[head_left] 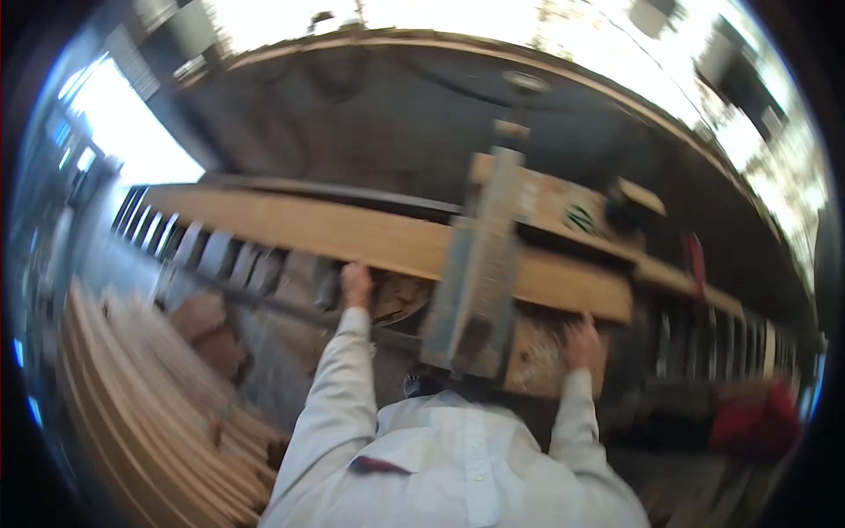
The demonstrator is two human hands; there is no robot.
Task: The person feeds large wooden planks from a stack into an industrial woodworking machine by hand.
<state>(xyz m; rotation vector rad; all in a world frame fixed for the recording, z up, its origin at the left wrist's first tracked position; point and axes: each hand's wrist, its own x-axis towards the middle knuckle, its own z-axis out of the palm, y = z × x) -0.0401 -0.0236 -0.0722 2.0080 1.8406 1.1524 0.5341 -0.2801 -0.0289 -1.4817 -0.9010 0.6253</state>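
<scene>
A long wooden board (352,226) runs across the roller bench and passes under the blue-grey bar of a machine (482,264). My left hand (356,284) is at the board's near edge, left of the bar, with the fingers curled against it. To the right of the bar, my right hand (581,343) is just below the board's right end, fingers apart and pointing at its edge. Motion blur hides whether those fingertips touch the wood. Beneath my right hand is a wooden panel (535,356) strewn with pale shavings or chips.
Stacked long wooden strips (145,396) lie at lower left. Rollers (216,253) line the bench on the left, with more slats at right. Behind the bar sits a wooden block with green marking (576,217). A red cloth-like item (755,422) lies at lower right.
</scene>
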